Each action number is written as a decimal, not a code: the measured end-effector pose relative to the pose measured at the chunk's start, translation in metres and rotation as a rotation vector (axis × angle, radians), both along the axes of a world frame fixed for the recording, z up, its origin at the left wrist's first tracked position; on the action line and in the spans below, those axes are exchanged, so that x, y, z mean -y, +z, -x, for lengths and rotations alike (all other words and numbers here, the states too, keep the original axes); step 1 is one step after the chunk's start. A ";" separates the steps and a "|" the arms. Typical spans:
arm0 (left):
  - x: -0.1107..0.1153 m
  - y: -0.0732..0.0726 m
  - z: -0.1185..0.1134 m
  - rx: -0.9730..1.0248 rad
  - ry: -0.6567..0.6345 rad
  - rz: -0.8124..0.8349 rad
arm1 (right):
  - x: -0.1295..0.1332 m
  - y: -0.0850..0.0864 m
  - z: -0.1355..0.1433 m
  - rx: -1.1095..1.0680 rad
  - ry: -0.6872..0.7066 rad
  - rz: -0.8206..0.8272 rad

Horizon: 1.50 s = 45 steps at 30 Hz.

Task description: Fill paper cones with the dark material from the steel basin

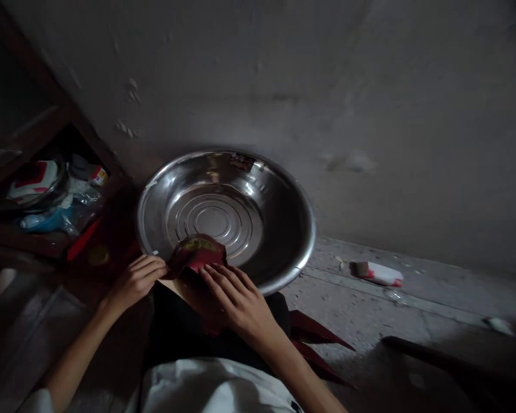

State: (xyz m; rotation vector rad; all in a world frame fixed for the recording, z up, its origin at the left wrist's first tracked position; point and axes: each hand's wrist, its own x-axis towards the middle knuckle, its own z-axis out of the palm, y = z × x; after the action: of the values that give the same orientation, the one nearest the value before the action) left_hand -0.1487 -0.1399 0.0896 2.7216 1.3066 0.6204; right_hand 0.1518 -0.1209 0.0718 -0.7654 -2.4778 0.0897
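A dark red, folded piece point(193, 255) with a yellowish printed patch lies over the near rim of a large shiny metal basin point(284, 264). I cannot make out whether it is cloth or a packet. My left hand point(140, 278) has its fingertips closed at the piece's left edge, and a small pale bit shows just above them. From the right, my right hand point(236, 295) grips the piece, fingers long across its top and thumb hidden. Under my hands a light brown part point(189, 292) shows. The basin's ringed bottom holds nothing visible.
A wooden cabinet point(34, 244) at left holds plastic bags, a blue dish and other items. Behind the basin rises a grey wall point(370, 103). On the floor at right lie a white-and-red packet point(380, 274), pointed dark red pieces point(318, 330) and a dark bar point(430, 355).
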 end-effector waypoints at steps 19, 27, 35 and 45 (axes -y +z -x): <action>0.007 -0.006 -0.064 0.284 0.037 0.021 | 0.014 0.027 0.028 -0.076 -0.094 -0.076; 0.025 -0.011 -0.071 0.429 0.147 0.078 | 0.013 0.002 0.043 -0.003 -0.166 -0.142; 0.010 -0.007 -0.062 0.305 0.083 0.056 | 0.006 0.002 0.047 0.013 -0.171 -0.109; 0.000 0.029 -0.045 0.132 0.025 -0.008 | -0.012 0.022 0.056 0.051 -0.006 -0.068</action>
State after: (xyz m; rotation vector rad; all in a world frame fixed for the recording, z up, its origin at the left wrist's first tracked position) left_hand -0.1040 -0.1396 0.1190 2.6231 1.3119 0.7948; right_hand 0.0956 -0.1085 0.0941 -0.7550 -2.5125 -0.0170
